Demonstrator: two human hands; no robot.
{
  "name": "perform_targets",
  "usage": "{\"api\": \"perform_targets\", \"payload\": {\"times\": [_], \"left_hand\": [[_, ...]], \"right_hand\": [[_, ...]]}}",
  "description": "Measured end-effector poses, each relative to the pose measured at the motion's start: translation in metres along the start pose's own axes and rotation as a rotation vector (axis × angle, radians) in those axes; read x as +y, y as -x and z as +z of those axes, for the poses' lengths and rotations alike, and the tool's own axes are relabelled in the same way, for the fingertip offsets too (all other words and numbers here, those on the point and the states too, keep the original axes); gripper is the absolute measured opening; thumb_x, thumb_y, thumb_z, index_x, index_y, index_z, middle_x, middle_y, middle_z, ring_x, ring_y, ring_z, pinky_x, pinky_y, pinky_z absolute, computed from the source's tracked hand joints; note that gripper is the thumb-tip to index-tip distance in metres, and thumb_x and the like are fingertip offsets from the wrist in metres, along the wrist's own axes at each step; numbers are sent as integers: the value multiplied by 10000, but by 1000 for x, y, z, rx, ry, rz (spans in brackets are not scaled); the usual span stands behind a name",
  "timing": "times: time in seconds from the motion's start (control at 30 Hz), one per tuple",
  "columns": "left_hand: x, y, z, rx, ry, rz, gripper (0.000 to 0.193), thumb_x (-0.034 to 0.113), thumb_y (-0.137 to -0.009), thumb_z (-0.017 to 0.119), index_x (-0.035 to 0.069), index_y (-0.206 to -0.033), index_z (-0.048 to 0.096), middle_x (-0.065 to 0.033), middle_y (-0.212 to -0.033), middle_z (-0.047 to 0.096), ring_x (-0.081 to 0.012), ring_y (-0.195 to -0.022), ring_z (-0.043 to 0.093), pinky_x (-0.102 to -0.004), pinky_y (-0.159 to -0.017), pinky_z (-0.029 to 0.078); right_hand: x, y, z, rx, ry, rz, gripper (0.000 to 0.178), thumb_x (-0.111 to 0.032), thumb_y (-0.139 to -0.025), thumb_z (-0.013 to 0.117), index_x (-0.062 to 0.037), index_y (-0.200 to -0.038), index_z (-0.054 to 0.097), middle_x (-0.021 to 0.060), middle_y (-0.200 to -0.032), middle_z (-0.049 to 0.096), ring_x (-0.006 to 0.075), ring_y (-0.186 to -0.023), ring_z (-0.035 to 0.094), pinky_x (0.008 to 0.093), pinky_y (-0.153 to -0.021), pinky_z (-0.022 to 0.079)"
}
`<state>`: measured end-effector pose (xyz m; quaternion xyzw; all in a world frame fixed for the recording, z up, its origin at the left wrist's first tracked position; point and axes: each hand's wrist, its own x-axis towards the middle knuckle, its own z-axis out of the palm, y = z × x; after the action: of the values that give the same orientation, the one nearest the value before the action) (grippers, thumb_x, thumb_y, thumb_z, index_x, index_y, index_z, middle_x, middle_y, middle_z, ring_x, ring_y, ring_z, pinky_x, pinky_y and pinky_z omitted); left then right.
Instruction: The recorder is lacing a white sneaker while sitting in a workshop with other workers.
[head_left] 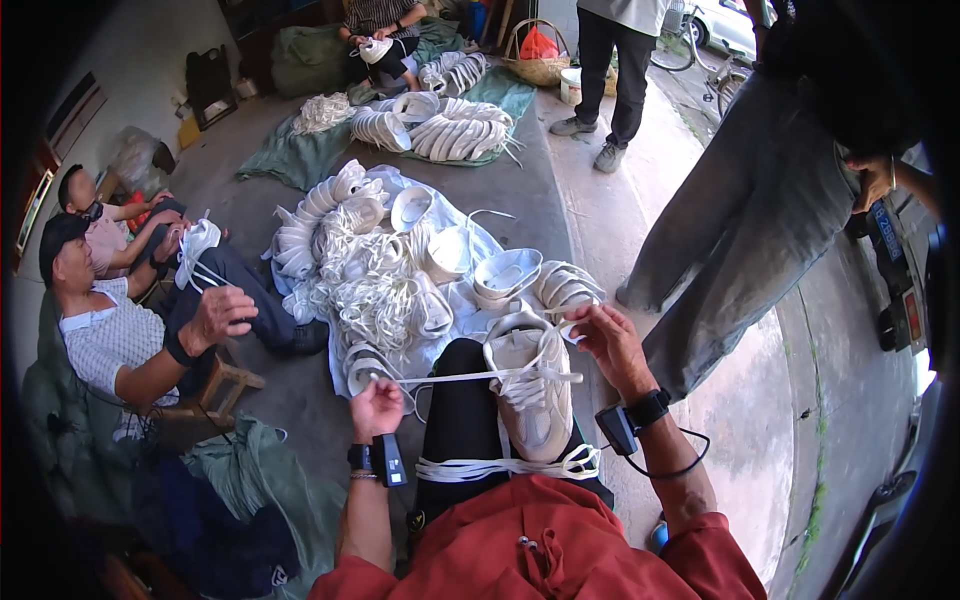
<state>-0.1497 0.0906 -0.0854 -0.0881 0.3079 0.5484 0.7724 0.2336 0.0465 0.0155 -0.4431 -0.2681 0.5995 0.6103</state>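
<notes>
A cream-white sneaker (545,425) rests on my thighs, its toe pointing toward me and its upper partly laced. From its eyelets a flat white shoelace (450,378) stretches left to my left hand (377,408), which pinches it. My right hand (612,348) is up beside the shoe's collar, thumb and fingers pinched on a lace end there. A bundle of white laces (480,468) lies across my lap below the toe.
A pale sheet (400,185) ahead bears a tangled lace pile (370,270) and several shoe uppers (505,272). Two people sit at the left, one beside a wooden stool (225,385). A person's legs (740,220) stand close on my right. More uppers (455,130) lie farther back.
</notes>
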Motion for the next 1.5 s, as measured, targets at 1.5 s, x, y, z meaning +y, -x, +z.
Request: {"api": "perform_targets", "payload": {"times": [1.5], "left_hand": [[-132, 70, 66, -405, -1629, 674, 217, 68, -738, 659, 71, -932, 563, 11, -520, 440, -81, -439, 410, -262, -420, 329]], "right_hand": [[45, 28, -20, 2, 394, 249, 301, -339, -848, 631, -57, -748, 593, -21, -654, 562, 54, -573, 515, 191, -539, 413]]}}
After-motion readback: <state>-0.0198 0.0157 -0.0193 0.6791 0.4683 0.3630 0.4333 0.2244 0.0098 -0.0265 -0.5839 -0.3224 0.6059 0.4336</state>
